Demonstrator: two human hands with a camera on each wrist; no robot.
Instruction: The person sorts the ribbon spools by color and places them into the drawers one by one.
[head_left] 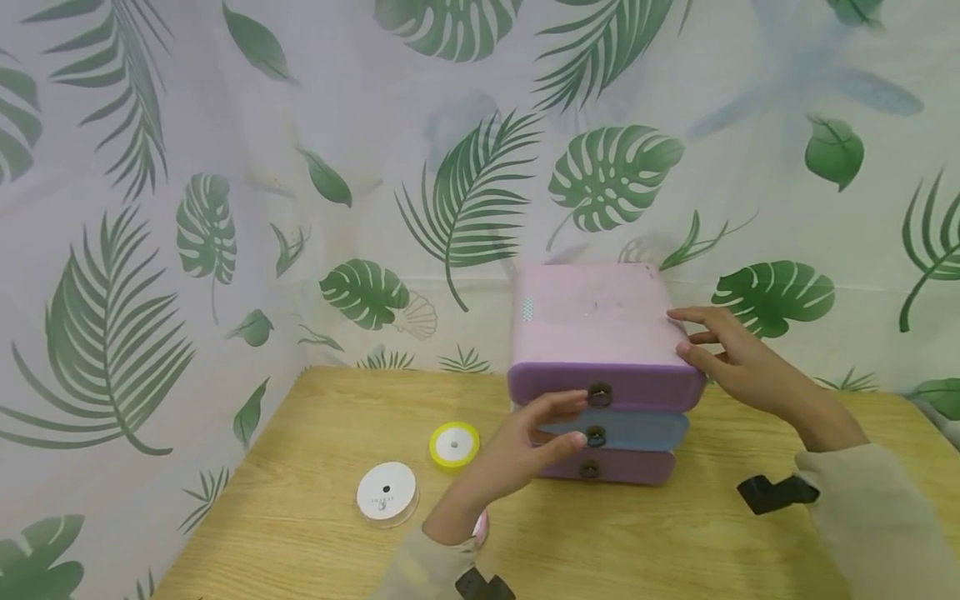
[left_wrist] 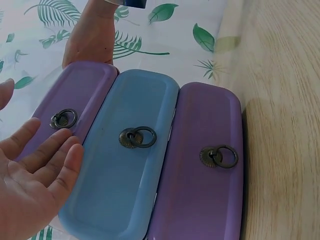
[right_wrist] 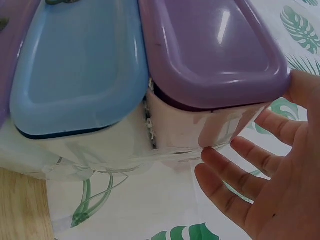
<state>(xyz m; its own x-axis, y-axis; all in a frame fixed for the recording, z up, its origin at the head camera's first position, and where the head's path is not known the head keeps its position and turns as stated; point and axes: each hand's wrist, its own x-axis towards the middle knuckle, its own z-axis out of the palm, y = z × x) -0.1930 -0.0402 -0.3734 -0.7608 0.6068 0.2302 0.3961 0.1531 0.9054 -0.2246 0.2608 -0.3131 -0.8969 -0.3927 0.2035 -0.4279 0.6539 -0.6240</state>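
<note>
A small chest of drawers (head_left: 592, 333) with a pink top stands against the patterned cloth. Its fronts are purple (right_wrist: 215, 50), blue (left_wrist: 125, 165) and purple (left_wrist: 200, 200) from top to bottom, each bearing a bronze ring pull (left_wrist: 142, 137). My left hand (head_left: 513, 446) hovers before the chest, fingers loosely bent close to the top ring pull (head_left: 599, 394), holding nothing. At the chest's upper right edge, my right hand (head_left: 738, 358) rests its fingertips and thumb against the side. In the right wrist view, thin dark gaps show behind the top and middle fronts.
On the wooden table (head_left: 315, 433), left of the chest, lie a white ribbon spool (head_left: 386, 492) and a yellow-rimmed spool (head_left: 455, 444). A pink item (head_left: 481, 527) is mostly hidden behind my left wrist. Leaf-patterned cloth (head_left: 360, 208) hangs behind the table and along its left.
</note>
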